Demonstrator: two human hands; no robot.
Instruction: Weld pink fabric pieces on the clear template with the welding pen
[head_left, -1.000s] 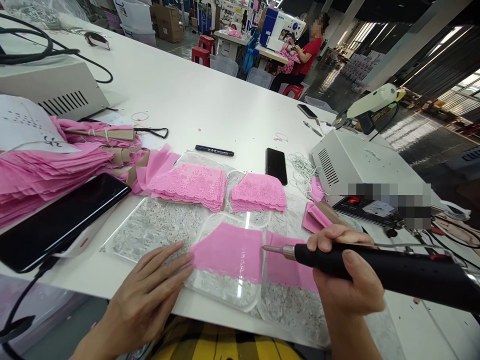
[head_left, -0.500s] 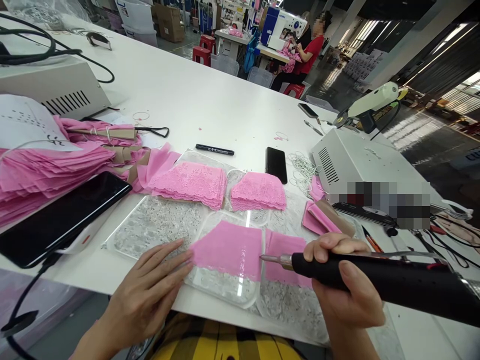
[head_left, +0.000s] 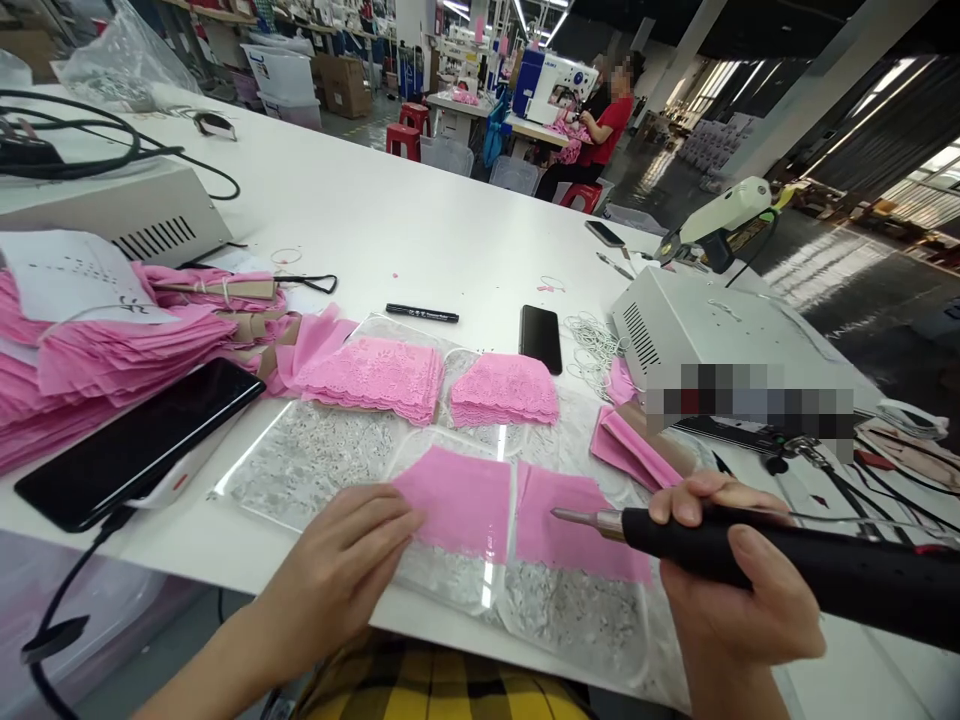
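A thick black handheld tool (head_left: 750, 560) with a pointed metal tip is gripped in my right hand (head_left: 742, 590), fingers wrapped round its body. Its tip is over the right pink fabric piece (head_left: 555, 515); whether it touches cannot be made out. My left hand (head_left: 352, 560) lies with outstretched fingers on the left edge of another pink fabric piece (head_left: 461, 500). Both pieces rest side by side on a clear template (head_left: 300, 470) with speckled grey panels. Behind them sit a larger stack of pink lace pieces (head_left: 375, 378) and a smaller lace stack (head_left: 504, 388).
A black marker (head_left: 421, 313) and a phone (head_left: 540, 338) lie behind the template. Pink fabric bundles (head_left: 127, 350) and a large black phone (head_left: 142, 440) are at left. Folded pink pieces (head_left: 630, 445) and a grey machine box (head_left: 735, 330) stand right. Someone in red (head_left: 611, 125) sits at a far sewing machine.
The tool's tip has moved right, from the gap between the two fabric pieces to over the right piece. My left hand's fingers have drawn closer together and shifted slightly right onto the left piece.
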